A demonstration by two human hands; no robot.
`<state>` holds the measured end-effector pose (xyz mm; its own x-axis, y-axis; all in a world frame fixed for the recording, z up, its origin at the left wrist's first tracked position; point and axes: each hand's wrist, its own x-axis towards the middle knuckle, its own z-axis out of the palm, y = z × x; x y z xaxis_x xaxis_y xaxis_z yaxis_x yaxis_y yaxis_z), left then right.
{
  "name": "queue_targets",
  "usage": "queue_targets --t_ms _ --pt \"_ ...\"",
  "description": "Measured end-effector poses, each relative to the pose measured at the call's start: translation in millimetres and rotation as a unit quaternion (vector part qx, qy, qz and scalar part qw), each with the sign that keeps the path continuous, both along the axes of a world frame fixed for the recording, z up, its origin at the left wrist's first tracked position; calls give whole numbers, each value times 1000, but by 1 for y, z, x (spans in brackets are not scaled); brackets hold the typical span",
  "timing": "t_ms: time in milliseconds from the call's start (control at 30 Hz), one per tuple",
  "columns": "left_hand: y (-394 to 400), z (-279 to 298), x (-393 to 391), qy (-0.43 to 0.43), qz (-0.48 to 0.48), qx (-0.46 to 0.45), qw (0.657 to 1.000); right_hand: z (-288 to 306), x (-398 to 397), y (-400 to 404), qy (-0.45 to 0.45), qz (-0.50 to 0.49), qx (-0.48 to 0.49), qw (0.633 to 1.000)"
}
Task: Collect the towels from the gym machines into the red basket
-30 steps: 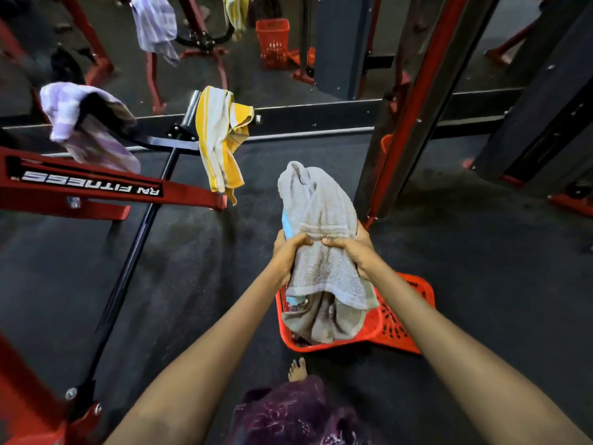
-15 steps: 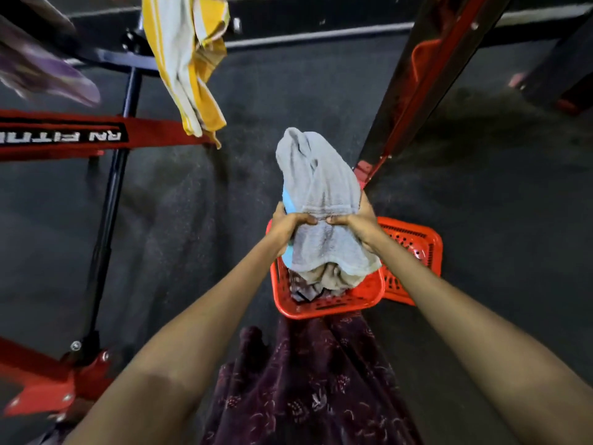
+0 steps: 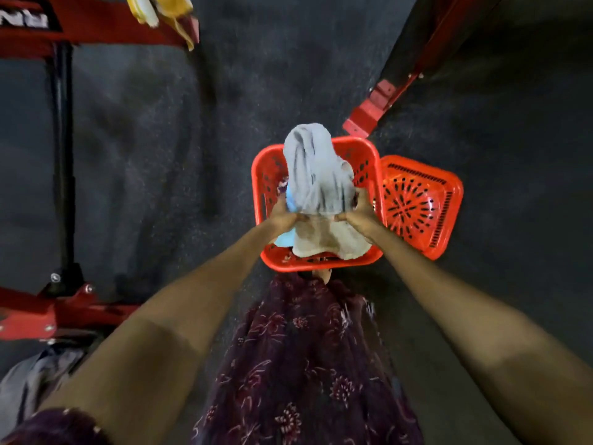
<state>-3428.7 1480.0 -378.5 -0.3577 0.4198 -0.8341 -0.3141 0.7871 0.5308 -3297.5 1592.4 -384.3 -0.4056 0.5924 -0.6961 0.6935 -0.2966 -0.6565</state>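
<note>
Since a second ago the towel (image 3: pixel 316 175) has come down from above the basket (image 3: pixel 260 191) into it, and the view now looks straight down; the left hand (image 3: pixel 284 216) and right hand (image 3: pixel 361 215) grip it, fingers curled into the cloth at its near part; it is grey, bunched, its far end humped over the basket's middle; the lid (image 3: pixel 417 203) lies open at right.

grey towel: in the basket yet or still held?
Held: both hands grip the grey towel over the red basket.
</note>
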Motion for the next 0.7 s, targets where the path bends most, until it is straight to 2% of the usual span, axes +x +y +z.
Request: queue_targets --t_ms 100,333,500,700 --pt "-8 -14 8 -20 1 -34 999 -6 6 -5 4 -9 -22 1000" --pt "-3 -6 5 -12 36 -14 999 17 -16 5 24 -13 -85 996" --pt "23 46 -10 21 63 25 997 66 -48 18 65 -39 -78 994" --pt "59 165 -47 57 134 119 982 163 -97 40 66 20 23 997"
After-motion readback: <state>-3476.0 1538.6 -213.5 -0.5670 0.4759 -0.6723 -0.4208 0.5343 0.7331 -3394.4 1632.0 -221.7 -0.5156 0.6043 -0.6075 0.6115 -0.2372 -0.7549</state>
